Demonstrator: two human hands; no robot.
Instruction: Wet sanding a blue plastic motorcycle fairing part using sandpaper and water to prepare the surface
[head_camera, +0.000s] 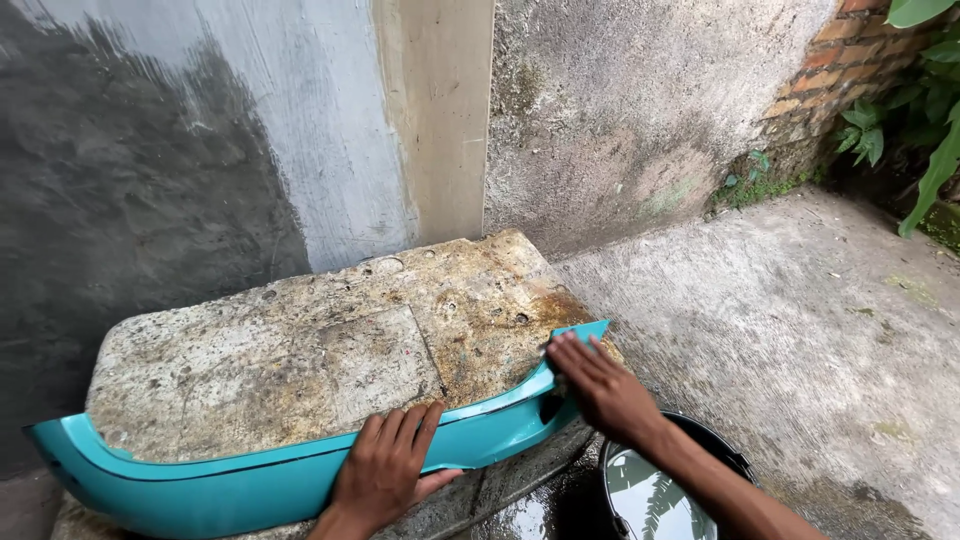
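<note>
We had the long, curved turquoise plastic panel (250, 480) lying along the front edge of the stained, pitted concrete slab (300, 350), against the damp grey wall (150, 150). Our left hand (385, 465) lay flat on its middle, fingers together, pinning it down. Our right hand (600, 385) pressed on the panel's pointed right end, fingers extended and close; whether it held a cloth we could not tell. The black bucket of water (655, 490) stood just below that wrist. To wipe well, we judged steady left pressure and short strokes best.
</note>
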